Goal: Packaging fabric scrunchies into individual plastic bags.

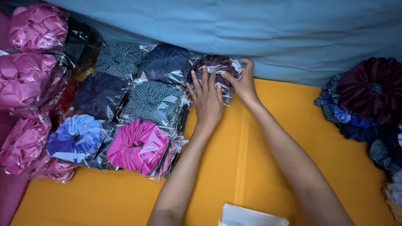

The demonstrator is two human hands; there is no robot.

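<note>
left hand: fingers spread flat, pressing bagged maroon scrunchie | right hand: fingers curled, pinching the bag's right edge | scrunchie: on orange surface, beside bagged scrunchie rows

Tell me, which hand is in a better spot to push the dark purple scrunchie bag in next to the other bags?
Probably the right hand: it grips the bagged dark purple scrunchie at its right edge, away from the packed bags. The left hand lies flat on it, on the bags' side.
</note>
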